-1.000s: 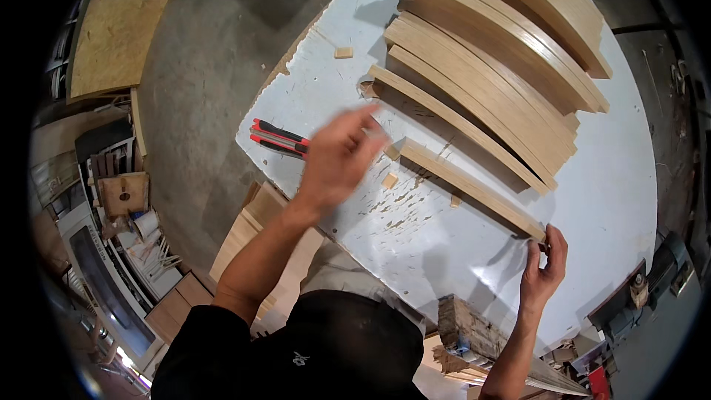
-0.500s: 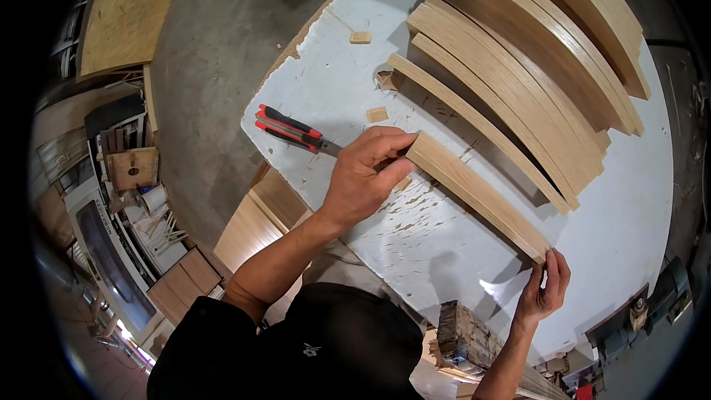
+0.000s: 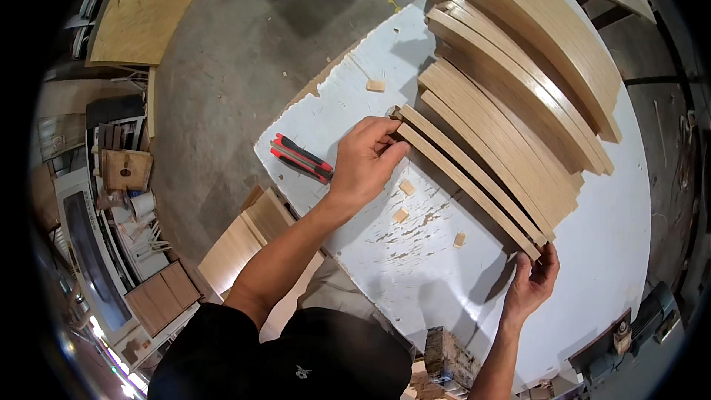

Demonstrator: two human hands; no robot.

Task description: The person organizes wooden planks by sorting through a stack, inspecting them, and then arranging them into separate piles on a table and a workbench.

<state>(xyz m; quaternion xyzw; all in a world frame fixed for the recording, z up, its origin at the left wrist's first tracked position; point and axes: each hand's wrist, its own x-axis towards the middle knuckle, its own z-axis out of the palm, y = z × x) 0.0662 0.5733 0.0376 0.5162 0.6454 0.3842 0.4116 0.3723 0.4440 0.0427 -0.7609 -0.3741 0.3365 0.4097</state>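
Note:
My left hand (image 3: 368, 159) pinches the far left end of a narrow curved wooden strip (image 3: 466, 187). At the strip's near right end, my right hand (image 3: 532, 281) grips with thumb and fingers. The strip lies alongside another slim curved strip (image 3: 475, 167), with a thin dark gap between them. Beyond these, several wider curved wooden pieces (image 3: 511, 150) stand in rows on the white worn tabletop (image 3: 585, 267). Left of my left hand lie pliers (image 3: 301, 158) with red and black handles, their jaws hidden behind the hand.
Small wood blocks (image 3: 401, 215) are scattered over the scratched part of the top, one (image 3: 375, 86) farther off. A rough wooden block (image 3: 448, 359) sits by the near edge. Dark machinery (image 3: 644, 326) stands at the right, wooden panels (image 3: 241, 241) below the table's left edge.
Both hands have carried the strip away from me, up against the row of curved pieces. Small blocks on the tabletop now show where the strip was. The whole view has shifted slightly.

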